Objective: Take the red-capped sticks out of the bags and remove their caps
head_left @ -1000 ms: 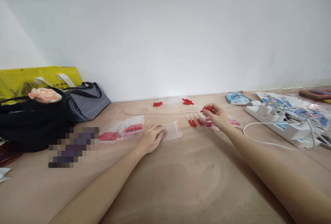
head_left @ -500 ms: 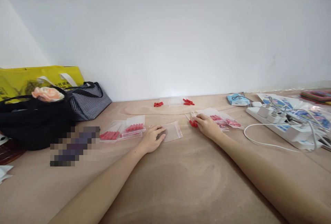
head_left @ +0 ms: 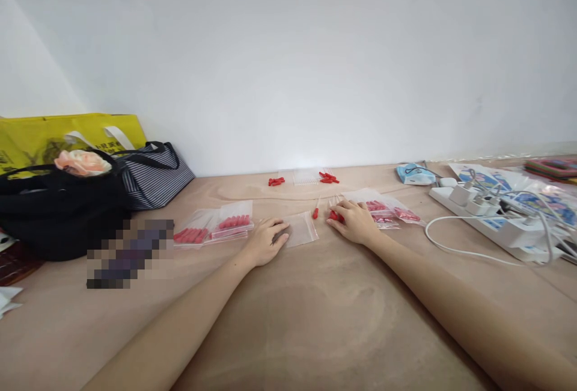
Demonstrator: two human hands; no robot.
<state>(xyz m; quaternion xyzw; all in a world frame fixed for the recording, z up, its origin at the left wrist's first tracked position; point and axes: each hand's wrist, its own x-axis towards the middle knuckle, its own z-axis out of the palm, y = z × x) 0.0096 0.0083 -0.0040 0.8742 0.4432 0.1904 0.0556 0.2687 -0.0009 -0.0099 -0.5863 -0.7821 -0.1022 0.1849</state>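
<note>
two hands lie on the worktop [head_left: 315, 319]: left hand [head_left: 265, 240] flat, fingers loosely spread on a clear bag [head_left: 303, 228]; right hand [head_left: 356, 222] fingers cover red droppers [head_left: 332, 215], grip unclear.

Small clear zip bag [head_left: 301, 228], lying flat; red-tipped clear droppers [head_left: 333, 215], loose, just right of it

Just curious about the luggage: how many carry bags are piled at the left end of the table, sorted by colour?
Yellow bag: 1
Black bag: 1
Striped bag: 1
Total: 3
</note>
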